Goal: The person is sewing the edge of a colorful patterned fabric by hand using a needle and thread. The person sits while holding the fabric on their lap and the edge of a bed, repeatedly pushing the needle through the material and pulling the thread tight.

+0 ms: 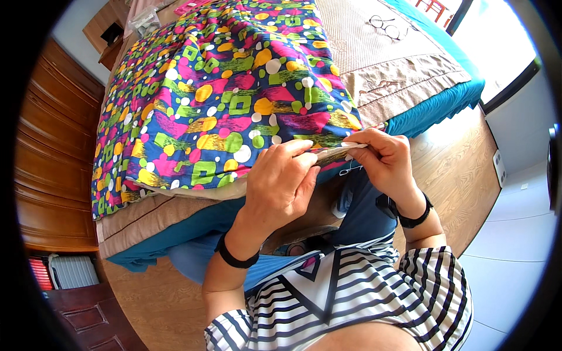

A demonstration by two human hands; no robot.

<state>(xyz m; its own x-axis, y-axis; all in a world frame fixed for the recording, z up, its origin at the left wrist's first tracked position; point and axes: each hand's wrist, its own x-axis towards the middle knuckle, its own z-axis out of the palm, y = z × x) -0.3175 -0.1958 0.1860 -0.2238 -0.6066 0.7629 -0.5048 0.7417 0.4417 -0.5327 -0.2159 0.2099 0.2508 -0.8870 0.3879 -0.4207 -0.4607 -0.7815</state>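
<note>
Handling a patterned cloth by its edge

It lies across the bed, stretching away beyond the fingers. The right hand pinches the edge; the left hand curls beside it, grip unclear. Probably light, limp, hardly fragile — best pinched between thumb and fingers.

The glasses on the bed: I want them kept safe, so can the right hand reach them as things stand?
Probably not: the right hand is pinching the edge of the patterned cloth, and the glasses lie well beyond it on the beige bedspread, though uncovered.
</note>
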